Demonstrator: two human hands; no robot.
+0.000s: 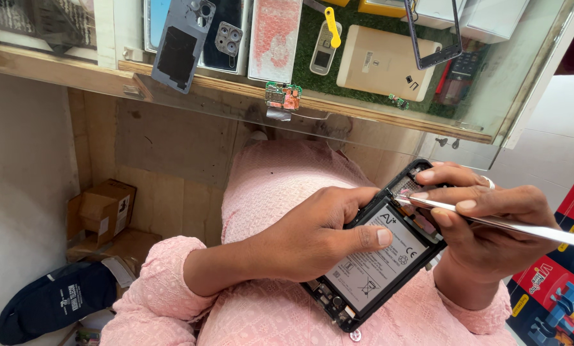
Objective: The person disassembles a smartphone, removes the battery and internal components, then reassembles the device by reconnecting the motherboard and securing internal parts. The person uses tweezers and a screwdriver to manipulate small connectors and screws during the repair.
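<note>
— Two hands on one phone (379, 253)?
— Yes. The left hand (312, 240) clasps its opened back, thumb on the battery (376, 259). The right hand (492, 221) pinches tweezers (492, 221), tips touching the phone's top end.
— Beyond the grip?
— Pink sleeves beneath; a glass counter (363, 109) above.

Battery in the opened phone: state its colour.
White-grey, with black printed markings, on the battery inside the black phone frame. Head view shows it best.
</note>
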